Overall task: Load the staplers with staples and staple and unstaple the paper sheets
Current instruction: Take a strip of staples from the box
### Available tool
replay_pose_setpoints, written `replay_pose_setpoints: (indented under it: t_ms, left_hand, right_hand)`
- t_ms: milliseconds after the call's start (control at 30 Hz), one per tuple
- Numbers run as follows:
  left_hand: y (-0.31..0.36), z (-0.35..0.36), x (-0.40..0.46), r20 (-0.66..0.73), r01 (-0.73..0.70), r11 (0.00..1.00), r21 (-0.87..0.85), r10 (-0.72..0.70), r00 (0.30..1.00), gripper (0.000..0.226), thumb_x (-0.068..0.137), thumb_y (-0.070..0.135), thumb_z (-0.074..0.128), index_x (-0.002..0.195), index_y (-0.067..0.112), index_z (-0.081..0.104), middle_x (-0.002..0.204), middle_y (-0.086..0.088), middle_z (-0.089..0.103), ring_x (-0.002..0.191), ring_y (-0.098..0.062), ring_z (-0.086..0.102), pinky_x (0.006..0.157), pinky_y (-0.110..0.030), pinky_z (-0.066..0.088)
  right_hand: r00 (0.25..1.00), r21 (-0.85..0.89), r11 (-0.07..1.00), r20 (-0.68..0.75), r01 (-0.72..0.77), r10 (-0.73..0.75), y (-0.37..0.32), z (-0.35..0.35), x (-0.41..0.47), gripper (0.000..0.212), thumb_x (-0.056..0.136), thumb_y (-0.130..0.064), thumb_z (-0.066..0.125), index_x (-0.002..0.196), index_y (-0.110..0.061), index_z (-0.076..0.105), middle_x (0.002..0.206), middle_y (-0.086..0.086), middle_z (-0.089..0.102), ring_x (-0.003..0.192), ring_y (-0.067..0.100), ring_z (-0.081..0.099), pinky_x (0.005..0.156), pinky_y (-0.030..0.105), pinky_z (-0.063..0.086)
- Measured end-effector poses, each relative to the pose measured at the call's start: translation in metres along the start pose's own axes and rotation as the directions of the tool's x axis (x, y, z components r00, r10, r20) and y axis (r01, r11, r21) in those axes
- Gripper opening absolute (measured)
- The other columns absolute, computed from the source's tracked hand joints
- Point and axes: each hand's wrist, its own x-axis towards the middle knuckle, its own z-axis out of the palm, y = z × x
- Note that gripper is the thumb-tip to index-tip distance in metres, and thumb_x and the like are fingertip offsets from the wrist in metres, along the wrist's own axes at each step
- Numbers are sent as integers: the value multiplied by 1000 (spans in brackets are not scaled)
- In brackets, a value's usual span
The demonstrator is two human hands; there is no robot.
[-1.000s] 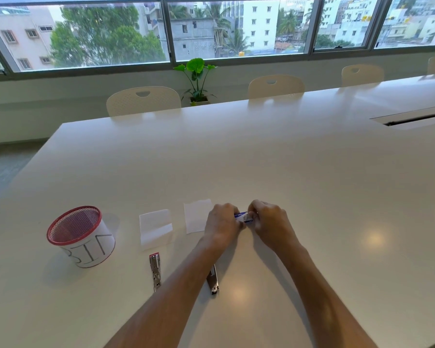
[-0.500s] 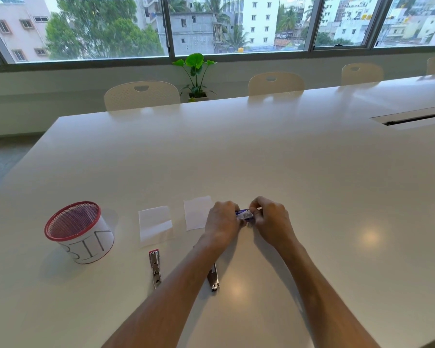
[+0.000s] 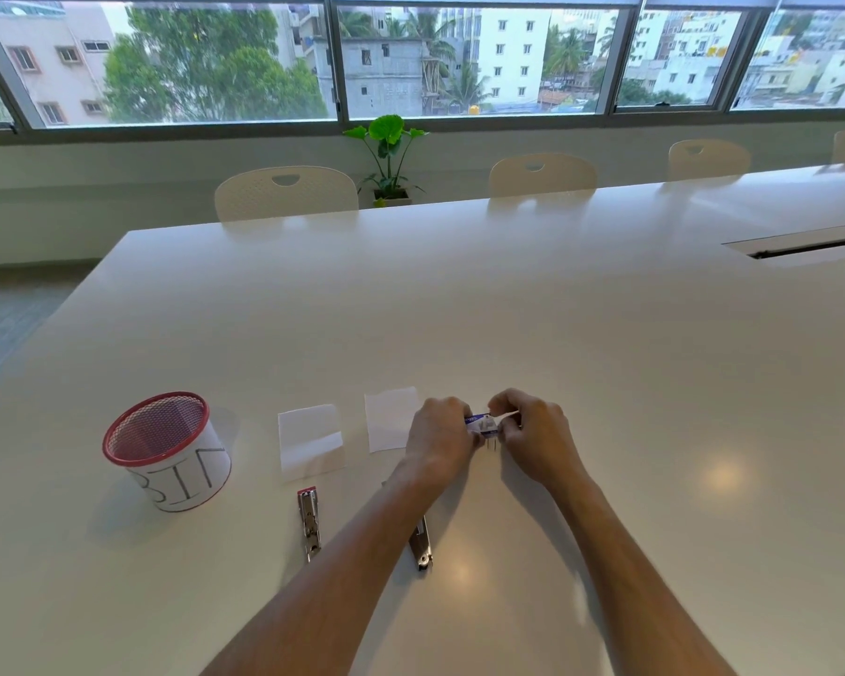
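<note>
My left hand (image 3: 439,439) and my right hand (image 3: 532,434) meet over the white table (image 3: 581,344), both pinching a small blue and white staple box (image 3: 482,425). A few thin staple strips show just below the box. Two small paper sheets lie left of my hands: one (image 3: 390,418) beside my left hand, another folded one (image 3: 309,441) farther left. A metal stapler (image 3: 309,522) lies near the front. A second stapler (image 3: 421,546) is partly hidden under my left forearm.
A red mesh cup with a white band marked BIN (image 3: 167,451) stands at the left. Cream chairs (image 3: 286,193) line the table's far edge, with a potted plant (image 3: 389,156) by the window. A cable slot (image 3: 810,246) is set in the table at the right.
My hands stay together at the same spot on the box. The box looks more open now, with staple strips showing beneath it. The view has shifted slightly.
</note>
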Motion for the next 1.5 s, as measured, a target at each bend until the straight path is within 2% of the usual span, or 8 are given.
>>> replay_pose_setpoints:
  t_ms: [200, 367, 567, 667, 900, 1167, 1300, 1500]
  left_hand:
    - [-2, 0, 1, 11, 9, 1000, -6, -9, 1000, 26, 78, 19, 72, 103, 11, 73, 98, -14, 72, 88, -26, 66, 81, -36, 54]
    - [-2, -6, 0, 8, 41, 999, -31, -41, 999, 58, 72, 27, 79, 123, 8, 57, 114, -16, 65, 103, -30, 62, 86, -34, 51]
    - [-11, -28, -8, -55, 87, 978, -188, -99, 994, 63, 76, 27, 77, 130, 11, 50, 99, -18, 69, 72, -29, 69, 63, -40, 60]
    - [-22, -44, -13, -120, 84, 979, -183, -107, 987, 54, 78, 29, 76, 125, 10, 58, 98, -18, 71, 81, -31, 70, 78, -42, 58]
    - [-53, -80, -38, -239, 123, 980, -159, -159, 958, 37, 79, 35, 73, 111, 16, 67, 84, -7, 73, 75, -23, 70, 79, -39, 57]
    - [-100, -107, -70, -284, 258, 956, -138, -288, 915, 17, 79, 38, 71, 82, 22, 69, 72, 6, 65, 64, -7, 61, 60, -23, 50]
    - [-110, -108, -88, -322, 311, 950, -6, -296, 899, 28, 81, 42, 68, 61, 25, 57, 62, 12, 57, 59, -5, 54, 50, -20, 34]
    - [-117, -101, -109, -289, 415, 904, 107, -371, 883, 41, 79, 57, 63, 69, 17, 63, 66, 0, 64, 61, -15, 58, 52, -23, 37]
  right_hand:
    - [1000, 1, 1000, 2, -16, 16, -3, -1, -3, 32, 76, 1, 52, 92, -22, 68, 90, -8, 71, 64, 7, 57, 55, 3, 34]
    - [999, -48, 998, -42, -37, 35, -3, -8, -5, 10, 77, -12, 64, 82, -21, 67, 78, -8, 68, 63, 9, 60, 53, 4, 32]
    - [995, -125, 987, -18, -99, 97, -10, -11, -8, 28, 71, -44, 71, 58, -22, 60, 58, -6, 63, 57, 14, 59, 54, 24, 41]
    - [989, -195, 971, 34, -137, 146, -12, -10, -11, 36, 67, -50, 70, 58, -17, 62, 61, -1, 66, 61, 20, 62, 54, 27, 44]
    - [982, -245, 959, 87, -144, 170, -16, -7, -14, 33, 67, -49, 71, 65, -17, 66, 71, 3, 68, 70, 24, 64, 58, 28, 46]
    - [981, -197, 968, 86, -153, 172, -18, -10, -17, 16, 67, -27, 64, 57, -13, 64, 54, -2, 60, 59, 22, 58, 51, 24, 34]
    - [983, -188, 972, 87, -140, 159, -19, -10, -17, 21, 71, -25, 62, 57, -10, 65, 56, 8, 64, 60, 28, 59, 53, 27, 37]
    - [991, -101, 990, 83, -98, 107, -22, -11, -19, 25, 82, -24, 62, 62, -10, 66, 59, 10, 66, 64, 31, 61, 62, 34, 46]
